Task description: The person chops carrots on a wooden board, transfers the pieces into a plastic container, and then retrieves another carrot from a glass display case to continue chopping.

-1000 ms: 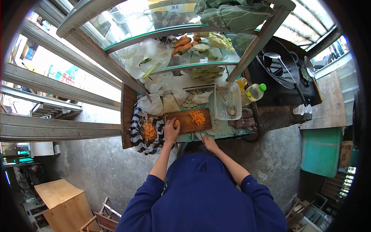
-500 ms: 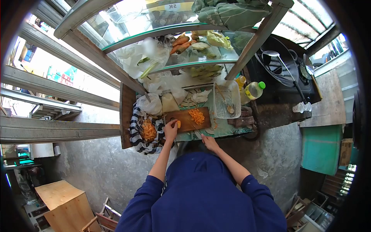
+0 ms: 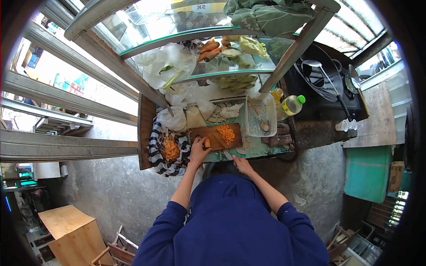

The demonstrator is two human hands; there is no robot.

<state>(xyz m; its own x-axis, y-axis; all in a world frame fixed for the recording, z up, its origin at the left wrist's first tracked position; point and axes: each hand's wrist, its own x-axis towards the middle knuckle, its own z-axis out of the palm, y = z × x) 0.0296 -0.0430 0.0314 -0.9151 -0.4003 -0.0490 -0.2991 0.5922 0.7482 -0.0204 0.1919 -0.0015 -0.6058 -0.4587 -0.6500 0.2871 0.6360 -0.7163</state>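
A wooden cutting board (image 3: 212, 145) lies on the green worktop in front of me. At its left end my left hand (image 3: 198, 151) has its fingers closed on a small orange carrot piece (image 3: 207, 142). My right hand (image 3: 243, 166), by the board's front edge, is wrapped round the handle of a knife (image 3: 224, 145), whose blade points up and left over the board. A heap of chopped carrot (image 3: 226, 133) rests on the board's right part. Left of the board, a basket lined with striped cloth (image 3: 155, 148) holds orange shreds (image 3: 171, 149).
Behind the board are plastic bags (image 3: 172, 119) and a clear container (image 3: 261, 116) with a spoon. Bottles (image 3: 293, 105) stand right of it. Glass shelves above hold carrots (image 3: 209, 49) and greens. A black stove (image 3: 319, 104) with a pan and ladle is at the right.
My left hand has shifted slightly right and down on the carrot piece. The knife blade now reaches further up and left across the board, between the piece and the heap.
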